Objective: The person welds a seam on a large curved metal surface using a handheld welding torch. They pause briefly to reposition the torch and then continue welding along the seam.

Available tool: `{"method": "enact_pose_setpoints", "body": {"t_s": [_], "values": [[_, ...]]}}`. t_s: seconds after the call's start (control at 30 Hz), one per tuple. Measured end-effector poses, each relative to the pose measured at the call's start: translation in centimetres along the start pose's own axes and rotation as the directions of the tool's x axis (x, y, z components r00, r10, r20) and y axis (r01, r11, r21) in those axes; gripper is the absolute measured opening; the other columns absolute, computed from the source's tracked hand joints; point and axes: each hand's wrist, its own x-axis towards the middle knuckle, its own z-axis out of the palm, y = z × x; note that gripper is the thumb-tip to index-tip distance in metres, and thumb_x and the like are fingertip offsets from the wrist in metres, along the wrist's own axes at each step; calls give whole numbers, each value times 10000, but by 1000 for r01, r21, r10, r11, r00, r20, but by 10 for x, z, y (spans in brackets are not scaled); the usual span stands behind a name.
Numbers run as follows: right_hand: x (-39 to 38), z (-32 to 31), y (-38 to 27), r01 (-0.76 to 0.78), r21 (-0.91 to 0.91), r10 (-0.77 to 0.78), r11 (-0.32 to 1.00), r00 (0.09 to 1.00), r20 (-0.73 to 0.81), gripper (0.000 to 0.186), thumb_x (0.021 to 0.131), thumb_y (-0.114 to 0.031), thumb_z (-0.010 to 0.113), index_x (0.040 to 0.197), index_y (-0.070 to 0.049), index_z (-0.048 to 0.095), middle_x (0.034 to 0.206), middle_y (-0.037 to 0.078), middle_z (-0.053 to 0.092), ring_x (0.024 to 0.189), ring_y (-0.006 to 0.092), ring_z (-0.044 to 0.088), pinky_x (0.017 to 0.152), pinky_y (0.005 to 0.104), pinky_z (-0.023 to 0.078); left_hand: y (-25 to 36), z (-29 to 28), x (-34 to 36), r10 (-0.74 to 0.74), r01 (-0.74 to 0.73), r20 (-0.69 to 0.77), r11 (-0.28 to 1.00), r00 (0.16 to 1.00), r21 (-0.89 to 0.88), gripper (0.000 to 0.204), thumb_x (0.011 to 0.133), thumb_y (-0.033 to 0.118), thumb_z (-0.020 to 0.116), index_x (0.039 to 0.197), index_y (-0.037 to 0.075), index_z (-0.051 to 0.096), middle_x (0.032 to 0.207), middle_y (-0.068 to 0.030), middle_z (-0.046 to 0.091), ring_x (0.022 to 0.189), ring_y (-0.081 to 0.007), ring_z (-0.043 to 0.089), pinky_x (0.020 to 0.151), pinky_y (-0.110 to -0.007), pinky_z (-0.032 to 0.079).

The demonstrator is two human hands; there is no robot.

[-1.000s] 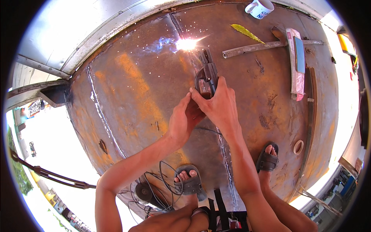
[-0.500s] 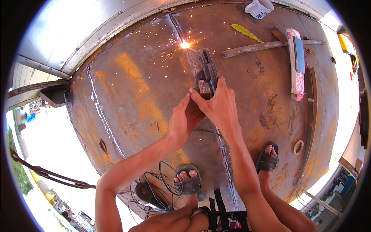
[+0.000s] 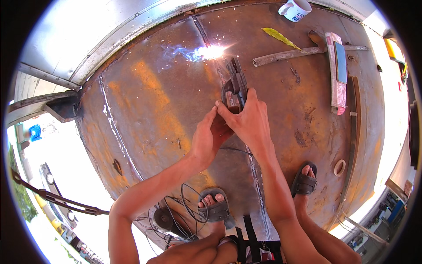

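Observation:
My right hand (image 3: 251,121) is closed around a dark welding electrode holder (image 3: 238,83), thumb along its left side. My left hand (image 3: 206,136) cups the holder's rear from the left, thumb touching the right hand; its other fingers are partly hidden. From the holder's jaws the electrode runs up and left into a dazzling white arc (image 3: 214,52), where its tip is lost in glare. The arc burns on a dark seam (image 3: 200,30) in the rusty steel plate (image 3: 277,97). Bluish smoke (image 3: 182,53) trails leftward from it.
Right of the arc lie a metal bar (image 3: 285,56), a yellow-green leaf (image 3: 281,38) and a pink-white packet (image 3: 336,99) bearing a phone (image 3: 340,61). A white mug (image 3: 295,10) stands beyond. Looped black cable (image 3: 189,211) lies beside my left sandal (image 3: 216,210). A ring (image 3: 339,167) rests farther right.
Orange sparks have given way to a larger white glare with blue smoke drifting left. Both hands and the holder stay almost still. Part of a vehicle now shows beyond the plate's left edge.

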Motion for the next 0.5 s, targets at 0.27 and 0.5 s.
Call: {"method": "enact_pose_setpoints", "body": {"t_s": [0.27, 0.5], "values": [[0, 0, -1, -18, 13, 18, 1000, 1000, 13, 606, 842, -413, 869, 950, 85, 541, 742, 323, 682, 757, 509, 731, 684, 527, 576, 2, 2, -2, -14, 14, -6, 1000, 1000, 10, 523, 1174, 426, 359, 1468, 44, 562, 1485, -112, 624, 1362, -255, 586, 1182, -457, 431], [0, 1, 0, -14, 20, 14, 1000, 1000, 5, 602, 844, -411, 869, 941, 82, 538, 716, 314, 676, 743, 506, 730, 678, 524, 576, 2, 0, -1, -12, 12, 18, 1000, 1000, 14, 537, 1174, 435, 351, 1462, 31, 557, 1493, -123, 615, 1393, -259, 568, 1209, -457, 411]]}}
